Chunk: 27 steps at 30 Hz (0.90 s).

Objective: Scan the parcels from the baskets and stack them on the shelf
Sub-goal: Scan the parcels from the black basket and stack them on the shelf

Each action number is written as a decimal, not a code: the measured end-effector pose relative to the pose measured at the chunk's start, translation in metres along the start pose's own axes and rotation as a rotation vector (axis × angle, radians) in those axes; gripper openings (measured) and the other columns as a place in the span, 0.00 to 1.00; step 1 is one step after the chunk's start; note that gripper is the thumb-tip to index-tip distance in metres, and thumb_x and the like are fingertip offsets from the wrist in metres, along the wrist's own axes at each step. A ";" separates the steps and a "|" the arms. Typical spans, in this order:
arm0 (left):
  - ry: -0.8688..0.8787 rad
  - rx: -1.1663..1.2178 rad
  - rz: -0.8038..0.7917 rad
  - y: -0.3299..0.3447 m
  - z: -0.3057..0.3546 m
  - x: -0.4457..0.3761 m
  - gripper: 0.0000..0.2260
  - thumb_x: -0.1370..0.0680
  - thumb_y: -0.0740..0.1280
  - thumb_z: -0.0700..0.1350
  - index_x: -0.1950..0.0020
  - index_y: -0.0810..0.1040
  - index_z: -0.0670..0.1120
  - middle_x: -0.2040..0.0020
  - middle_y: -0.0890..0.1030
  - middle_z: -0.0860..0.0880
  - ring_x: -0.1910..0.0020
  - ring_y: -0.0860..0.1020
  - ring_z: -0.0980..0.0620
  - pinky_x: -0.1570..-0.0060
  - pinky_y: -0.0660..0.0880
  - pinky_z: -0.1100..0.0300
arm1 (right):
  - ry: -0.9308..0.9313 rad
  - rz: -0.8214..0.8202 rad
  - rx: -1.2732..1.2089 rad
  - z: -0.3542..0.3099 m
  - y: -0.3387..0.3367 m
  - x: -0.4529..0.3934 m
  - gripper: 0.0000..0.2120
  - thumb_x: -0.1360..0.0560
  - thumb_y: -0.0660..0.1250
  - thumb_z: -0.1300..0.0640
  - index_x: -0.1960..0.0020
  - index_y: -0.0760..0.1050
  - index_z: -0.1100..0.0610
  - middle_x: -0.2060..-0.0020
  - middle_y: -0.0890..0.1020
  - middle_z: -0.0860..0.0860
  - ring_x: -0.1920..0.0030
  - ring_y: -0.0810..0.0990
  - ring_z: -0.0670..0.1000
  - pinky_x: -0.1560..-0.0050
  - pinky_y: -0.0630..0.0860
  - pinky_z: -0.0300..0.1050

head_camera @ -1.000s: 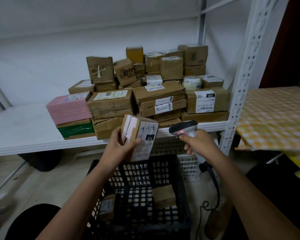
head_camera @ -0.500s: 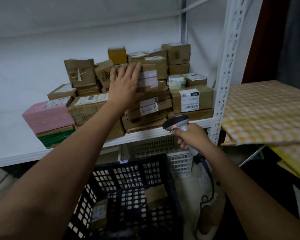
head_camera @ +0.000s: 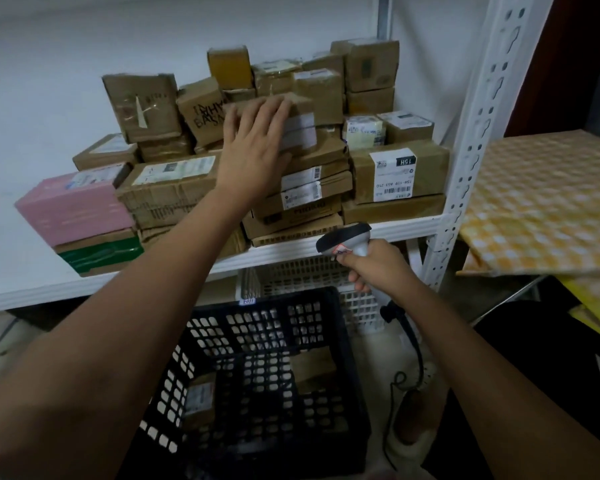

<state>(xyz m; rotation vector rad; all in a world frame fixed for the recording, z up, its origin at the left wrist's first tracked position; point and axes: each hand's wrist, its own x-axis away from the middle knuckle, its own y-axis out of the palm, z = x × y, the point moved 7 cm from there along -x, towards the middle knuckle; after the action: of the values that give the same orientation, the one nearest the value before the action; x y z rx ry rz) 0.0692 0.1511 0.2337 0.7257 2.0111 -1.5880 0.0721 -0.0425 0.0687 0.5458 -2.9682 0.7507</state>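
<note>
Pressing parcel (head_camera: 300,124) onto stack — left hand (head_camera: 253,147) flat.

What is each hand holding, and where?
The right hand grips the scanner by its handle. The left hand lies on a parcel atop the stack, fingers over its top edge.

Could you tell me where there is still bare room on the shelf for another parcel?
The shelf is bare left of the pink box and behind it to the wall. From there to the right post it is crowded with stacked parcels.
</note>
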 end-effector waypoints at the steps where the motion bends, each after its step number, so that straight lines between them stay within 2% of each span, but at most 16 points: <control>1: 0.030 0.011 0.049 -0.005 0.006 0.010 0.30 0.20 0.63 0.51 0.20 0.58 0.47 0.22 0.64 0.46 0.23 0.60 0.44 0.23 0.51 0.42 | -0.003 -0.008 0.009 0.001 0.004 0.001 0.11 0.22 0.69 0.55 0.53 0.81 0.64 0.72 0.81 0.53 0.77 0.78 0.46 0.65 0.80 0.44; 3: 0.108 0.065 0.132 -0.014 0.019 0.037 0.26 0.20 0.63 0.47 0.22 0.65 0.45 0.25 0.69 0.44 0.26 0.66 0.43 0.26 0.59 0.45 | 0.000 -0.027 0.037 0.004 0.014 0.001 0.12 0.22 0.69 0.54 0.55 0.81 0.63 0.72 0.81 0.52 0.77 0.78 0.46 0.67 0.79 0.42; 6: 0.275 0.258 0.155 -0.006 0.032 0.094 0.16 0.20 0.64 0.41 0.32 0.76 0.41 0.34 0.77 0.41 0.36 0.75 0.42 0.39 0.70 0.48 | 0.031 -0.085 0.087 0.016 0.041 0.000 0.13 0.22 0.68 0.52 0.56 0.80 0.62 0.72 0.81 0.52 0.77 0.77 0.45 0.73 0.74 0.38; 8: 0.293 0.351 -0.002 0.022 0.031 0.136 0.13 0.20 0.64 0.40 0.37 0.79 0.41 0.39 0.80 0.42 0.42 0.79 0.42 0.47 0.75 0.50 | 0.064 -0.137 0.120 0.029 0.063 -0.002 0.15 0.22 0.68 0.51 0.56 0.80 0.64 0.71 0.82 0.54 0.77 0.78 0.47 0.74 0.73 0.38; 10: 0.138 0.402 -0.328 0.067 0.016 0.179 0.12 0.19 0.64 0.42 0.37 0.79 0.44 0.41 0.81 0.44 0.46 0.80 0.41 0.54 0.77 0.51 | 0.088 -0.186 0.162 0.040 0.085 -0.004 0.18 0.22 0.68 0.51 0.56 0.81 0.67 0.69 0.83 0.57 0.75 0.78 0.49 0.71 0.75 0.41; 13: -0.202 0.415 -0.849 0.150 -0.028 0.258 0.13 0.17 0.62 0.45 0.34 0.77 0.46 0.39 0.81 0.43 0.42 0.79 0.42 0.47 0.74 0.52 | 0.130 -0.252 0.228 0.054 0.119 -0.006 0.20 0.22 0.67 0.48 0.56 0.82 0.66 0.65 0.85 0.59 0.71 0.80 0.52 0.67 0.77 0.43; 16: -0.444 0.389 -1.178 0.210 -0.062 0.351 0.15 0.16 0.60 0.47 0.32 0.76 0.43 0.35 0.79 0.41 0.37 0.77 0.43 0.40 0.71 0.55 | 0.201 -0.326 0.308 0.075 0.159 -0.004 0.19 0.23 0.68 0.46 0.59 0.80 0.63 0.69 0.84 0.56 0.72 0.81 0.51 0.69 0.76 0.41; 19: -0.633 0.385 -1.316 0.249 -0.078 0.432 0.15 0.16 0.61 0.45 0.31 0.75 0.40 0.35 0.78 0.40 0.39 0.76 0.44 0.45 0.71 0.57 | 0.290 -0.412 0.389 0.095 0.195 -0.001 0.17 0.23 0.68 0.46 0.56 0.80 0.61 0.69 0.84 0.53 0.72 0.81 0.50 0.69 0.78 0.41; 22: -0.744 0.345 -1.480 0.290 -0.084 0.492 0.20 0.16 0.62 0.46 0.26 0.69 0.38 0.28 0.72 0.38 0.29 0.71 0.41 0.31 0.67 0.54 | 0.302 -0.457 0.471 0.104 0.224 -0.009 0.20 0.23 0.66 0.43 0.53 0.79 0.62 0.67 0.85 0.53 0.67 0.84 0.52 0.59 0.82 0.45; 25: -0.829 0.376 -1.496 0.325 -0.085 0.514 0.27 0.17 0.61 0.52 0.21 0.62 0.40 0.23 0.64 0.38 0.24 0.64 0.41 0.26 0.62 0.50 | 0.279 -0.473 0.552 0.108 0.249 -0.016 0.25 0.25 0.65 0.37 0.49 0.78 0.61 0.67 0.85 0.54 0.62 0.84 0.54 0.51 0.81 0.47; 27: -0.891 0.364 -1.488 0.345 -0.087 0.521 0.28 0.16 0.61 0.51 0.21 0.59 0.38 0.22 0.61 0.37 0.23 0.62 0.40 0.25 0.60 0.49 | 0.295 -0.486 0.576 0.115 0.265 -0.022 0.27 0.26 0.65 0.36 0.48 0.78 0.60 0.67 0.85 0.54 0.59 0.84 0.54 0.49 0.81 0.51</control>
<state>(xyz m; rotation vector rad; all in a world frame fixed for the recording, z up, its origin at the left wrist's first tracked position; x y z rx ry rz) -0.0957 0.3605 -0.3384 -1.5476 1.4036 -2.3016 0.0085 0.1289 -0.1561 1.0198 -2.1890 1.4598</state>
